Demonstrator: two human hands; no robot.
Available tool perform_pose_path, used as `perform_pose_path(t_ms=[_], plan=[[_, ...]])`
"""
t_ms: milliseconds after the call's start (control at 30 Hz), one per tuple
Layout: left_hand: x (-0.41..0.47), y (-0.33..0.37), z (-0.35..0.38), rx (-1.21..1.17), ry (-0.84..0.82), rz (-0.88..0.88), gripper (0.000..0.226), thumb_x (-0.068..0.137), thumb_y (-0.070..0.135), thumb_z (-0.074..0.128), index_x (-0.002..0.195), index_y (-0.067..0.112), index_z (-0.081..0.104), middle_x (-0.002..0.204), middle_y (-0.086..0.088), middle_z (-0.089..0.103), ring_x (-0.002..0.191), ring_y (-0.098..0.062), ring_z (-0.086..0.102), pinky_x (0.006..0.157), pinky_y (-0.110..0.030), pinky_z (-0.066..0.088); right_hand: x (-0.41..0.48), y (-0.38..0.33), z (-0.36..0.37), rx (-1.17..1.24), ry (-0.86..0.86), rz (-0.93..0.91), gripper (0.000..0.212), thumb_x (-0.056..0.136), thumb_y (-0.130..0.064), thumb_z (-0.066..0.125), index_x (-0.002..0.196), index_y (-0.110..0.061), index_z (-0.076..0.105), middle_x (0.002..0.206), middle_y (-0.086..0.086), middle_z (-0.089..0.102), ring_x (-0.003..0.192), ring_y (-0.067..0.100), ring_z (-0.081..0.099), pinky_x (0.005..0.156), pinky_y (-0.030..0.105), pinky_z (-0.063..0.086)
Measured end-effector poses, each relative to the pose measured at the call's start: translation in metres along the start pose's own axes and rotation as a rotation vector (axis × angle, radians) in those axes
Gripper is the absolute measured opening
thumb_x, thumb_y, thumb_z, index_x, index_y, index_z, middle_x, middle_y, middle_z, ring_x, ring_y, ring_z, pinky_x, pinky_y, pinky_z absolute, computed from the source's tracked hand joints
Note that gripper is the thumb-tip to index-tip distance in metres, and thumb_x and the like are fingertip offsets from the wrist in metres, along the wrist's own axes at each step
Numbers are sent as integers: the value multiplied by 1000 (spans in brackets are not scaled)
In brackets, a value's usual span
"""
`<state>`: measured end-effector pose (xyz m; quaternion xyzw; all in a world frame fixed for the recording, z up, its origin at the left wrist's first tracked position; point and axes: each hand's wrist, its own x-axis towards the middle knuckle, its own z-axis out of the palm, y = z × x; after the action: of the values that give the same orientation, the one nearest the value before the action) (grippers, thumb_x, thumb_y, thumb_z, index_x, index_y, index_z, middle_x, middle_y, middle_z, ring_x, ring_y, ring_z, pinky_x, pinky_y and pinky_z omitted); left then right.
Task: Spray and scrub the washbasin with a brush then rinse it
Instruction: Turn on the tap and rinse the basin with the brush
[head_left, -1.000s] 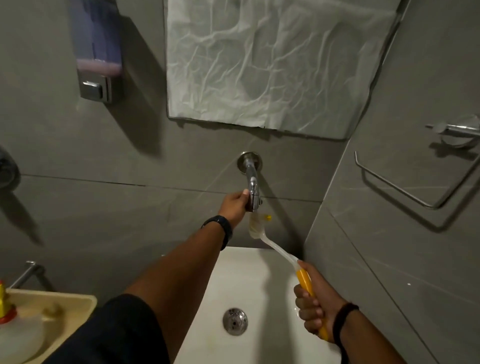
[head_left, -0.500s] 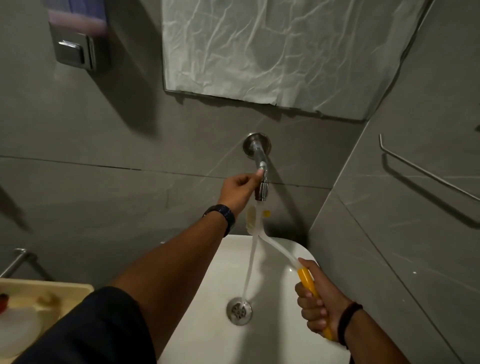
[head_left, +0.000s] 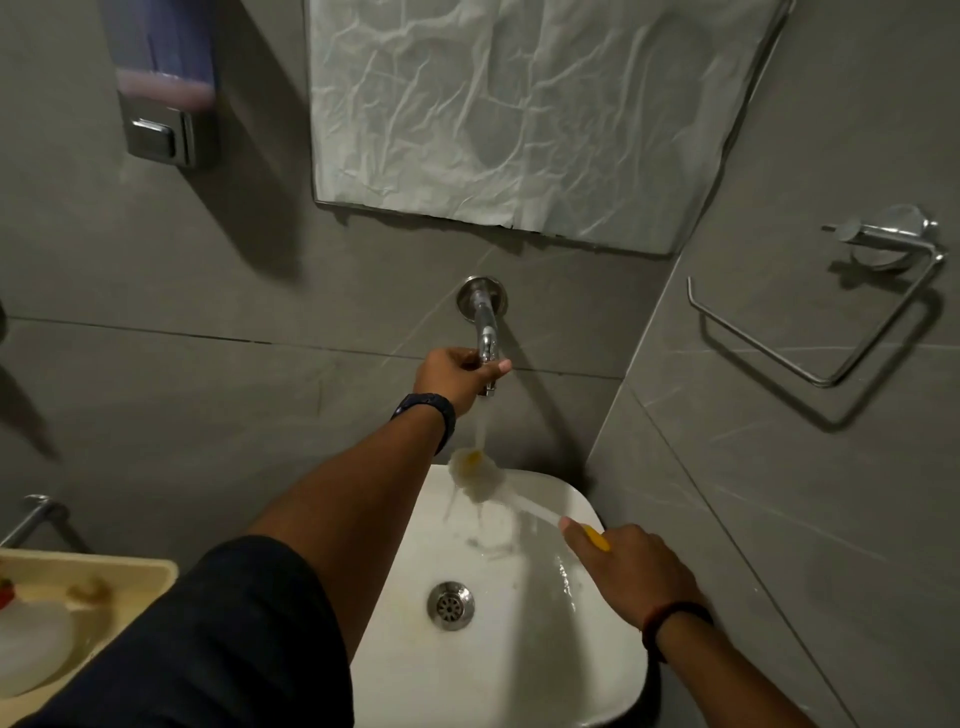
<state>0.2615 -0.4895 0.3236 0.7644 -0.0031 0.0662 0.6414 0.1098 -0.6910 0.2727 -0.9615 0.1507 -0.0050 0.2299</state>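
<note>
The white washbasin (head_left: 613, 670) sits in the corner of grey tiled walls, with a metal drain (head_left: 450, 605) in its bottom. A chrome tap (head_left: 485, 325) juts from the back wall above it. My left hand (head_left: 454, 375) grips the tap's end, and water streams down from it. My right hand (head_left: 631, 574) holds the yellow handle of a brush (head_left: 540, 512). The brush's pale bristle head lies under the stream at the basin's back rim, with water splashing off it.
A paper-covered mirror (head_left: 519, 114) hangs above the tap. A soap dispenser (head_left: 163, 93) is mounted at the upper left. A chrome towel ring (head_left: 831, 322) sticks out of the right wall. A cream tub (head_left: 130, 587) holding a white bottle (head_left: 31, 649) stands at the lower left.
Water began running from the tap. My right hand lowered the brush head from near the spout down to the basin's back rim, under the stream. My left hand closed round the tap end.
</note>
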Motion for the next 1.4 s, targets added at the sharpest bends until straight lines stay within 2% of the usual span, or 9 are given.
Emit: perform_pose_path(t_ms=[200, 333, 467, 600, 767, 1033, 1133, 1233, 1400], plan=[[-3, 1, 3, -15, 14, -25, 22, 72, 41, 75, 76, 21, 69, 71, 2, 70, 71, -11, 63, 57, -23, 40, -4, -4, -9, 725, -604, 463, 66, 71, -77, 47, 40, -21, 35, 39, -4, 25, 31, 11, 18, 33, 16, 16], [-3, 2, 4, -24, 7, -34, 22, 74, 39, 74, 81, 19, 70, 73, 2, 70, 72, -10, 62, 58, -22, 40, -4, -1, -14, 960, -651, 518, 64, 72, -75, 48, 43, -19, 37, 39, -4, 24, 30, 10, 18, 31, 16, 18], [-3, 1, 4, -34, 3, -41, 21, 74, 38, 74, 81, 19, 70, 72, 4, 69, 71, -8, 62, 58, -22, 40, -5, -15, -11, 708, -366, 356, 66, 76, -72, 48, 38, -19, 33, 36, -3, 29, 29, 14, 24, 34, 17, 22], [-2, -1, 4, -32, 11, -35, 22, 73, 38, 75, 80, 19, 69, 72, 3, 69, 70, -9, 62, 58, -22, 40, -11, -17, -4, -20, 71, -48, 67, 78, -77, 37, 50, -17, 50, 52, -4, 52, 52, 21, 49, 51, 28, 36], [-1, -1, 4, -41, 5, -38, 18, 73, 37, 76, 78, 22, 68, 74, 3, 70, 73, -9, 62, 59, -21, 39, -11, -9, 2, -222, 184, -140, 66, 77, -80, 28, 51, -22, 45, 51, -7, 48, 51, 18, 49, 48, 27, 32], [-1, -1, 6, -64, 6, -31, 15, 72, 35, 77, 74, 26, 65, 76, 2, 70, 76, -13, 65, 64, -24, 44, -11, -18, -2, 805, -552, 457, 66, 72, -77, 46, 41, -20, 36, 39, -3, 26, 30, 11, 19, 33, 16, 18], [-1, -2, 6, -69, 5, -33, 20, 72, 33, 77, 84, 20, 68, 78, 2, 70, 77, -12, 64, 64, -23, 44, -10, -23, -3, 928, -539, 483, 66, 76, -75, 44, 42, -19, 35, 39, -3, 26, 30, 11, 20, 32, 16, 19], [-1, -2, 8, -79, 11, -42, 28, 73, 33, 77, 93, 15, 69, 77, 4, 68, 75, -9, 62, 61, -21, 41, -14, -32, -4, 663, -202, 300, 59, 79, -71, 48, 50, -20, 41, 47, 3, 43, 38, 20, 37, 41, 23, 32], [-1, -3, 8, -67, 14, -33, 30, 74, 31, 76, 96, 12, 69, 72, 6, 66, 67, -5, 59, 59, -19, 40, -25, -23, 2, -267, 217, -221, 61, 81, -77, 27, 57, -23, 43, 75, 3, 69, 63, 24, 55, 56, 29, 37]])
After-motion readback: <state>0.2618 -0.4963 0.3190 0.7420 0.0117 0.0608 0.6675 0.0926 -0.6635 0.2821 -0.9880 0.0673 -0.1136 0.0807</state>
